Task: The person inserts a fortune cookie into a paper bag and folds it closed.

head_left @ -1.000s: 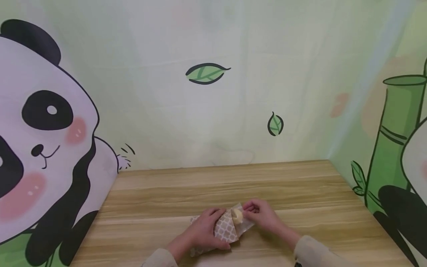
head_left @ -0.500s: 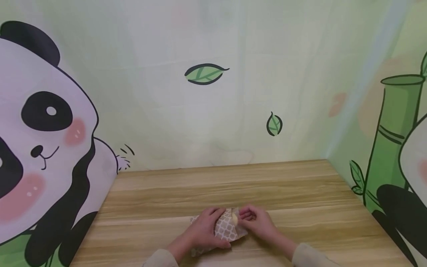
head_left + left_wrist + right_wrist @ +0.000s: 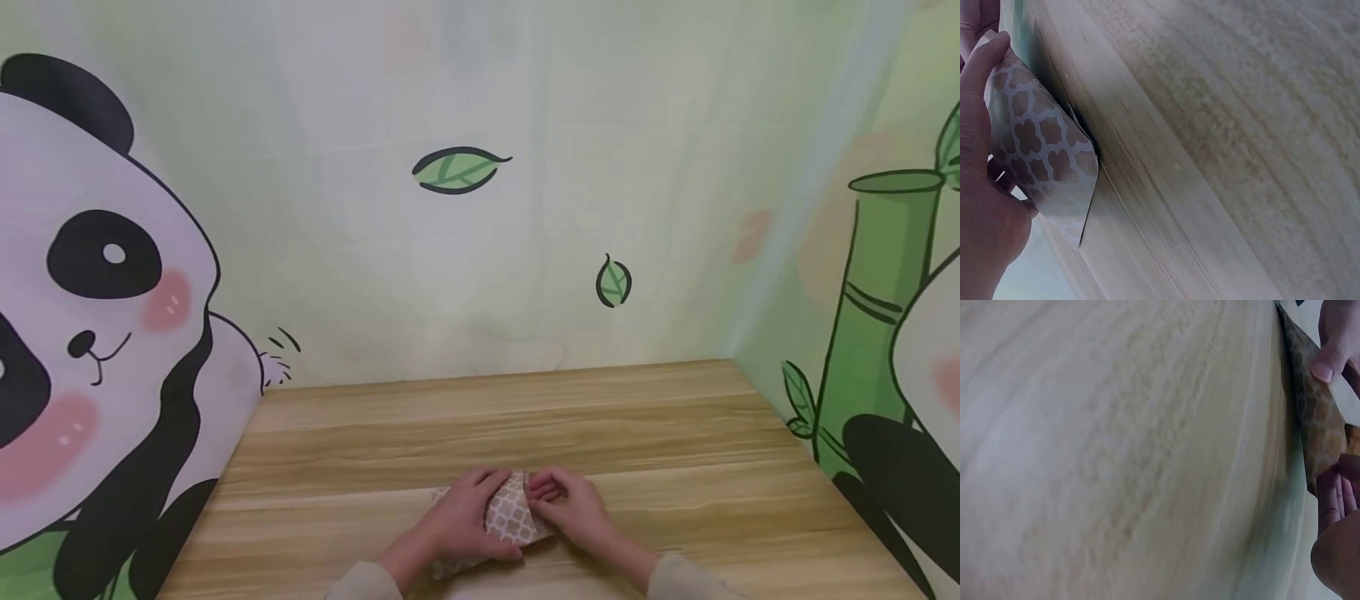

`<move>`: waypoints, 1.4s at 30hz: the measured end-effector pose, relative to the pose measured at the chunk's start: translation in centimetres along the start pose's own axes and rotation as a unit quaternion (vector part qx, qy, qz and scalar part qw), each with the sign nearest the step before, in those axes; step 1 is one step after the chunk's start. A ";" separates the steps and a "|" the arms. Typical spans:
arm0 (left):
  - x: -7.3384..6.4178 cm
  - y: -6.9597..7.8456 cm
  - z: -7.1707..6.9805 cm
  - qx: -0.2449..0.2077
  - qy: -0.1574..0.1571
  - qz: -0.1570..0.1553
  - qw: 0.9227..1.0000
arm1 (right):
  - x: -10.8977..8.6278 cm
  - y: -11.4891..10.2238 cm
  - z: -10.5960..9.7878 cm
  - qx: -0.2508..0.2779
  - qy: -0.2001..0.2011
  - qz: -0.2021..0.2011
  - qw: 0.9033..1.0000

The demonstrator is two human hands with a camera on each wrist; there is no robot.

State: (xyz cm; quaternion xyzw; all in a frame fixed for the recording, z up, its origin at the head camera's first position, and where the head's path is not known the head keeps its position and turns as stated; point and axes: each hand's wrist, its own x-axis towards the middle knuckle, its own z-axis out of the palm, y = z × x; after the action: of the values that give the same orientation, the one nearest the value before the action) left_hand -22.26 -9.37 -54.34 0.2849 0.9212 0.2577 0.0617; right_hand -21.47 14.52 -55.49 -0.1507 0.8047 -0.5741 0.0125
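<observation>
My left hand [image 3: 468, 517] grips a patterned paper bag [image 3: 510, 512], tan with a white lattice print. It lies low over the table, its mouth to the right. In the left wrist view, the fingers and thumb of this hand hold the bag [image 3: 1035, 140] from both sides. My right hand [image 3: 570, 504] is at the bag's mouth, its fingers curled and pinching a clear plastic wrapper [image 3: 542, 527] there, which is mostly hidden. In the right wrist view, a tan piece [image 3: 1352, 439] shows between the bag and the fingers. The pale thing inside the wrapper is covered.
The wooden table [image 3: 360, 442] spreads around both hands. Behind it hangs a pale green backdrop [image 3: 330, 208] with leaf drawings. A printed panda [image 3: 120, 317] is at the left and printed bamboo [image 3: 873, 333] at the right.
My right hand has moved left toward the bag's mouth. The clear wrapper and pale thing, which stuck out before, have gone almost out of sight into the bag. My left hand keeps its grip.
</observation>
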 end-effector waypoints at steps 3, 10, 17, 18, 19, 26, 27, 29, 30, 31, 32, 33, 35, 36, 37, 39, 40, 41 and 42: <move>0.1 0.1 0.1 -0.002 0.001 0.000 1.000 | -0.2 -0.1 -0.7 -0.006 0.000 0.009 1.000; 0.2 0.0 0.3 -0.004 0.003 0.000 1.000 | -0.9 -1.6 -3.3 0.072 -0.040 0.042 0.996; 0.1 -0.1 0.3 -0.012 0.008 0.005 1.000 | -0.9 -2.1 -3.2 0.163 -0.112 0.085 0.977; 0.1 -0.1 0.3 -0.012 0.008 0.006 1.000 | -0.8 -2.1 -3.0 0.170 -0.117 0.091 0.974; 0.2 -0.1 0.4 -0.013 0.008 0.007 1.000 | -0.8 -2.0 -2.9 0.177 -0.119 0.095 0.972; 0.4 0.1 0.5 -0.017 0.016 0.010 1.000 | -0.5 -1.9 -1.9 0.215 -0.119 0.127 0.961; 0.4 0.1 0.5 -0.017 0.016 0.009 1.000 | -0.5 -2.0 -1.9 0.217 -0.121 0.129 0.960; 0.3 0.1 0.5 -0.017 0.017 0.010 1.000 | -0.5 -2.0 -1.8 0.222 -0.124 0.131 0.958; 0.3 0.2 0.5 -0.018 0.018 0.010 1.000 | -0.5 -2.1 -1.8 0.225 -0.125 0.133 0.957; 0.3 0.2 0.5 -0.017 0.018 0.010 1.000 | -0.5 -2.1 -1.9 0.227 -0.126 0.133 0.957; 0.3 0.2 0.5 -0.018 0.017 0.010 1.000 | -0.5 -2.2 -1.9 0.229 -0.126 0.135 0.956; 0.3 0.3 0.5 -0.019 0.016 0.009 1.000 | -0.6 -2.2 -1.9 0.229 -0.127 0.137 0.955; 0.3 0.4 0.6 -0.022 0.016 0.009 1.000 | -0.6 -2.3 -1.9 0.227 -0.129 0.145 0.954; 0.3 0.4 0.6 -0.023 0.016 0.009 1.000 | -0.7 -2.3 -1.9 0.226 -0.130 0.149 0.954; 0.3 0.4 0.6 -0.024 0.016 0.008 1.000 | -0.7 -2.3 -1.9 0.225 -0.132 0.150 0.954; 0.2 0.5 0.7 -0.026 0.018 0.007 0.999 | -0.7 -2.3 -2.2 0.227 -0.135 0.145 0.954; 0.2 0.6 0.6 -0.026 0.019 0.006 0.999 | -0.7 -2.4 -2.5 0.226 -0.133 0.141 0.955; 0.2 0.6 0.6 -0.025 0.020 0.005 0.999 | -0.8 -2.4 -2.8 0.223 -0.133 0.133 0.956; 0.2 0.6 0.6 -0.023 0.023 0.005 0.999 | -0.8 -2.4 -3.2 0.220 -0.131 0.125 0.959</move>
State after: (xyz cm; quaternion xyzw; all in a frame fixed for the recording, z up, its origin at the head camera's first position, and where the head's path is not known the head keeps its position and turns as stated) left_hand -21.98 -8.57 -54.57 0.2819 0.9147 0.2859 0.0459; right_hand -20.80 16.95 -52.28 -0.1165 0.6623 -0.7061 0.2218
